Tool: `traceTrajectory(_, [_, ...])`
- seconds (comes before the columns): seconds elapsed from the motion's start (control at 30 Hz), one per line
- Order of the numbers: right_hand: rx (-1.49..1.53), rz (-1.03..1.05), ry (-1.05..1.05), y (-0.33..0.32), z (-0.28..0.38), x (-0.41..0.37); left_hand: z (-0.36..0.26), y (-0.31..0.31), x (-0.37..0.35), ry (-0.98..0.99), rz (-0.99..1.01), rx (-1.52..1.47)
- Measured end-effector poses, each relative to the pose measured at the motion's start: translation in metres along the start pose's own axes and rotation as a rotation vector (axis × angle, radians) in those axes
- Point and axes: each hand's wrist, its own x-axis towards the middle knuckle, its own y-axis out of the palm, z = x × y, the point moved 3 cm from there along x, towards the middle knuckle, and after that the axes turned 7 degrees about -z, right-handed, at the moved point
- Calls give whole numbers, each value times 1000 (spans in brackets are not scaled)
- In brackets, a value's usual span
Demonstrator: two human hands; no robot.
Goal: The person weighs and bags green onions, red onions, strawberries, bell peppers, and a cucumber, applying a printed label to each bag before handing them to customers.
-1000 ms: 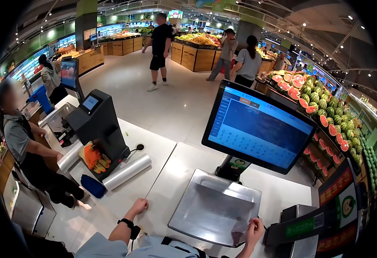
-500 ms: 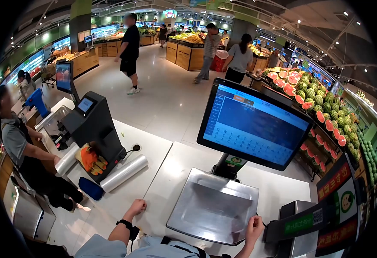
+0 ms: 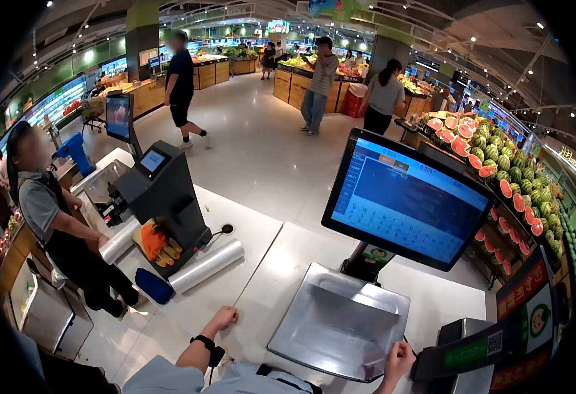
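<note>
My left hand (image 3: 224,318) rests in a loose fist on the white counter (image 3: 252,289), left of the scale, with nothing visible in it. A black band circles that wrist. My right hand (image 3: 401,358) is curled closed by the lower right corner of the steel weighing plate (image 3: 340,322); no object shows in its fingers. Nothing lies on the plate. Behind it stands the scale's touchscreen (image 3: 406,200), lit blue with a keyboard layout.
A roll of clear plastic bags (image 3: 207,266), a dark blue pouch (image 3: 153,285) and orange gloves (image 3: 160,243) lie at left, near a second scale (image 3: 163,190). A co-worker (image 3: 48,217) stands there. A sign stand (image 3: 524,322) is right; watermelons (image 3: 491,151) lie beyond.
My view has turned slightly left, so the counter items sit further right. Both hands keep nearly the same places and poses. A person in black has walked left in the aisle.
</note>
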Motion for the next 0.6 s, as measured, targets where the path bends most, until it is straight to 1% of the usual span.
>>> traceTrajectory(0.07, [60,19,-2,-2,-8,0,1,1,-3,5,0,3])
traceTrajectory(0.3, [89,34,69,-1,-15,-2,-4,1,-7,4,10,56])
traceTrajectory(0.5, [125,98,37,2,-11,-4,-11,2,-12,12,2,82])
traceTrajectory(0.57, [36,89,-49,2,-9,-4,-8,1,-10,10,4,86])
traceTrajectory(0.6, [37,88,-49,1,-8,-4,-6,1,-8,12,6,74])
